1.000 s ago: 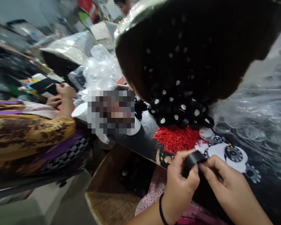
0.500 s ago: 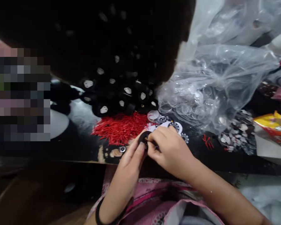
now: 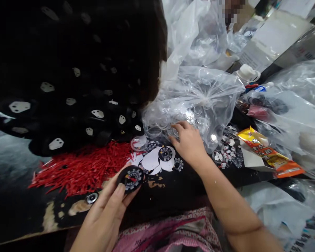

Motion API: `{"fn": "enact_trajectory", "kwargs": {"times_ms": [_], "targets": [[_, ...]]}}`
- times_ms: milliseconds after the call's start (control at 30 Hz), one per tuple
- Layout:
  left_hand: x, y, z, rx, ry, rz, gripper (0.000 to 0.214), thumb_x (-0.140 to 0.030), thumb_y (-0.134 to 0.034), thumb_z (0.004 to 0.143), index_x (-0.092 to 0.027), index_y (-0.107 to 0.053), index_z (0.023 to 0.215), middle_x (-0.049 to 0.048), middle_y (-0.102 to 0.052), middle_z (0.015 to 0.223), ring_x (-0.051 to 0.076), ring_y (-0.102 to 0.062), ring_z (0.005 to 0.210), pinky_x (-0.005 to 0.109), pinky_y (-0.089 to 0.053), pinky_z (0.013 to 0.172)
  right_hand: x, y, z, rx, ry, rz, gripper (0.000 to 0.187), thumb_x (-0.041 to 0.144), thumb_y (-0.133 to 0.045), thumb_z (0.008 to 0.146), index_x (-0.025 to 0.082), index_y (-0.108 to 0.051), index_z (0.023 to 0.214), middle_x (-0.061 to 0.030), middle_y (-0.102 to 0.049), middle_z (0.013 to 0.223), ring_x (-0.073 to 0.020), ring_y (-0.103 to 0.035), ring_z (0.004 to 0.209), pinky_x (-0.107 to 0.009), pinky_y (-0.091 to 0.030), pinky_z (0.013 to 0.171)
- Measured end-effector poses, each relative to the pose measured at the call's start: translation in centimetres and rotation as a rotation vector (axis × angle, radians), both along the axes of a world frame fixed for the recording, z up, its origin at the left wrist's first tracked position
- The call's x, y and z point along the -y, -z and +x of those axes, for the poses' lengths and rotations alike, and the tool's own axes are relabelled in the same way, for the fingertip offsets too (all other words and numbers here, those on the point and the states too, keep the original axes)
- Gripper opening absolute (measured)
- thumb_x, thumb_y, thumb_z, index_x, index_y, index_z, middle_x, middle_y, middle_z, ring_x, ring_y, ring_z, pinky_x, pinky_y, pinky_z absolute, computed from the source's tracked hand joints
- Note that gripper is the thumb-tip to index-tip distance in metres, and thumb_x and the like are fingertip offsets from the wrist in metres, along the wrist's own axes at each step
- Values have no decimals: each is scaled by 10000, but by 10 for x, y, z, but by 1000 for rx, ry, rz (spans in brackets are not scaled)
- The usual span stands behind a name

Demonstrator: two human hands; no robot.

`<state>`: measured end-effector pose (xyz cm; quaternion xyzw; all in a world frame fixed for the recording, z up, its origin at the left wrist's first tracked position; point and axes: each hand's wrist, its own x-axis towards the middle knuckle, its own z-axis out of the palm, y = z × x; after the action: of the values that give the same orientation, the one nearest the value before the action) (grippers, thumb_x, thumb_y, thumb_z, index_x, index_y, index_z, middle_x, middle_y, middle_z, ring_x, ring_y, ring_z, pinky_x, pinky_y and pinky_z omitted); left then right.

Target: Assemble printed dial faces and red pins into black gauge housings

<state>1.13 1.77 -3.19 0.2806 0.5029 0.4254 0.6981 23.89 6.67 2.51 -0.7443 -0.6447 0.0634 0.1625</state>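
Note:
My left hand (image 3: 109, 210) holds a small round black gauge (image 3: 130, 177) with a dial face and a red needle, just above the table's near edge. My right hand (image 3: 188, 142) reaches forward with its fingers curled at the mouth of a clear plastic bag (image 3: 196, 98) full of clear round lenses. Whether those fingers hold anything is hidden. Between the two hands lie loose printed dial faces (image 3: 160, 159). A heap of thin red needles (image 3: 81, 168) covers the table to the left of the gauge.
A big pile of black gauge cases (image 3: 76, 105) fills the left back. A small metal ring (image 3: 92, 197) lies by my left hand. A yellow-orange packet (image 3: 270, 152) and more plastic bags (image 3: 294, 105) lie to the right. Small dial parts (image 3: 227, 147) sit by the bag.
The view swung right. My hands, joined on the gauge before, have parted: the left keeps the gauge, the right has gone forward to the clear bag.

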Motion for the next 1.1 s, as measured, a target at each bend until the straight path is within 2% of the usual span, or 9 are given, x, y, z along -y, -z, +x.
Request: {"fn": "enact_trajectory", "kwargs": {"times_ms": [100,200,300,400,467,600,733,867,1100], "targets": [[0,-2,9,76,20,-56,369,-399,-713,830,-317,-698,1189,9,-643,1364,286,-554,1301,381,-532,1019,-14,10,27,187,-30,-25,326,185,-624,893,142,-663,1214,-153,-656,1256,-331,-604,1100,-465,-449,907],[-2,-7,15,177,1,-120,340,-378,-723,829,-276,-714,1154,29,-674,1318,283,-570,1282,366,-536,1014,-12,11,34,172,-49,-2,257,236,-580,948,152,-696,1160,-112,-724,1121,-284,-634,1045,-421,-460,924],[-8,-16,19,297,7,-176,291,-369,-691,860,-235,-731,1115,65,-704,1261,283,-628,1207,369,-565,971,5,8,16,107,-71,117,296,268,-483,1009,129,-683,1175,-103,-748,1050,-235,-654,987,-381,-462,924],[-17,-23,24,395,34,-269,260,-365,-638,901,-209,-740,1082,87,-737,1181,256,-695,1085,379,-591,919,30,8,-20,-26,-270,273,277,302,-497,1010,173,-702,1145,-73,-739,1136,-207,-644,1009,-361,-450,915],[-22,-26,26,425,39,-296,280,-392,-599,925,-193,-747,1056,85,-758,1108,205,-723,979,319,-603,868,45,8,-41,-59,-390,301,250,310,-534,992,206,-713,1132,-62,-699,1247,-227,-610,1082,-388,-429,929],[-23,-25,27,360,42,-166,195,-373,-666,884,-226,-764,965,26,-774,981,137,-724,868,192,-589,763,56,5,-56,-121,-470,294,233,266,-569,971,234,-697,1163,-35,-659,1323,-255,-529,1198,-433,-363,995],[-12,-17,24,76,130,107,301,-366,-686,871,-318,-709,1166,-7,-701,1265,179,-638,1181,241,-535,943,45,-4,-54,-396,-287,211,220,315,-494,1010,209,-685,1040,-28,-738,1012,-187,-587,1002,-343,-403,906],[-2,-14,21,-173,245,361,395,-336,-655,889,-297,-647,1281,13,-639,1372,212,-555,1300,296,-460,1056,33,-2,-62,-397,-204,111,434,391,-321,1053,196,-566,753,-14,-626,736,-155,-572,740,-296,-375,732],[-6,-29,20,-217,167,273,334,-306,-730,801,-264,-739,1133,46,-707,1252,298,-557,1291,360,-403,1099,30,10,-76,-400,-201,161,451,352,-275,1050,211,-496,683,-10,-567,656,-144,-539,668,-283,-371,705]]}}
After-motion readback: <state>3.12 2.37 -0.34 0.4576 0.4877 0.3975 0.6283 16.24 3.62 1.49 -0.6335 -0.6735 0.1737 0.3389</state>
